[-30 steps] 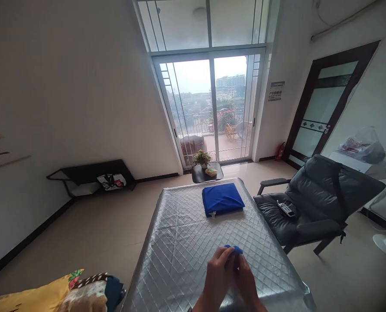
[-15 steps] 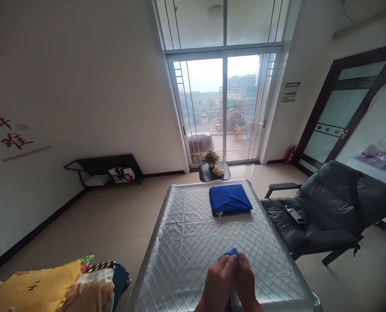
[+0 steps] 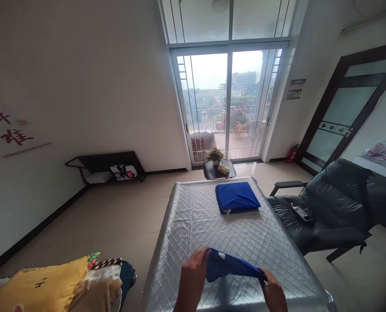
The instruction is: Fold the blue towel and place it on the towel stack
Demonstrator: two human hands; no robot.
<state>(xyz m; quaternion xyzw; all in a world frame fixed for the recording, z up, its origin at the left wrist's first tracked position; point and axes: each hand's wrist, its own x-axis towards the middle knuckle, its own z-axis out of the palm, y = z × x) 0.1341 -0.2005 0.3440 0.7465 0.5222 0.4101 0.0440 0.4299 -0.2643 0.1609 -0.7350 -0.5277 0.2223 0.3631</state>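
A piece of blue cloth (image 3: 227, 265) with a small white patch near its left end is stretched between my hands above the silver quilted cover (image 3: 176, 242). My left hand (image 3: 194, 264) pinches its upper left corner. At the other end, the fingers of my right hand (image 3: 272, 286) are closed on the right corner, lower than the left one. The cloth sags a little in between. Farther off on the cover lies a folded blue cloth (image 3: 237, 197), a white tag showing at its near edge.
A black recliner (image 3: 335, 208) with a handset (image 3: 300, 212) on its seat stands to the right. Beyond the far end is a small black table (image 3: 209, 171) with a potted plant (image 3: 215, 154). Yellow cushion (image 3: 50, 286) at lower left; black rack (image 3: 108, 162) by the wall.
My hands were together over the bunched blue cloth; they have moved apart, left and right, and the cloth is now spread out between them. The view has shifted slightly.
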